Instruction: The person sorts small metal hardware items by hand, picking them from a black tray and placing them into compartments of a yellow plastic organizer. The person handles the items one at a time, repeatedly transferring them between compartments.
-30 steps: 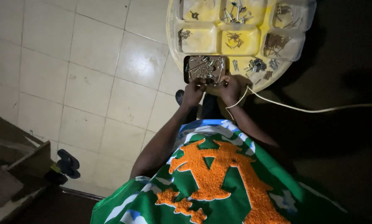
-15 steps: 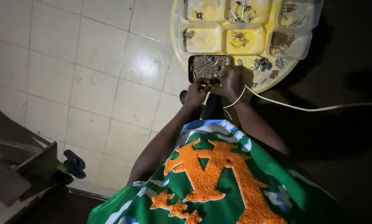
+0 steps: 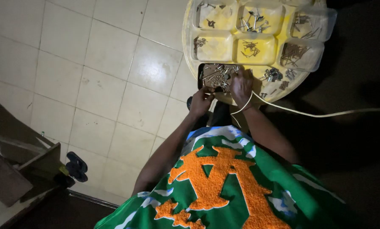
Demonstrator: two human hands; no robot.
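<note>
A small dark tray (image 3: 213, 73) heaped with shiny screws and nails rests on the near edge of a round yellow tray (image 3: 189, 63). My left hand (image 3: 200, 99) has its fingers curled at the dark tray's near left corner and seems to grip it. My right hand (image 3: 241, 85) lies over the dark tray's right side with its fingertips among the fasteners. What those fingers hold is hidden. A white cord (image 3: 308, 113) loops around my right wrist and runs off to the right.
Several clear plastic tubs (image 3: 215, 44) of sorted nails and screws fill the yellow tray, with loose fasteners (image 3: 274, 75) beside them. Pale floor tiles (image 3: 101, 85) spread to the left. A dark sandal (image 3: 75, 166) and a wooden piece (image 3: 12, 169) lie at bottom left. The right side is dark.
My right hand has moved up from the dark tray's near edge onto its right side. My left hand stays at the near corner. The view has shifted a little.
</note>
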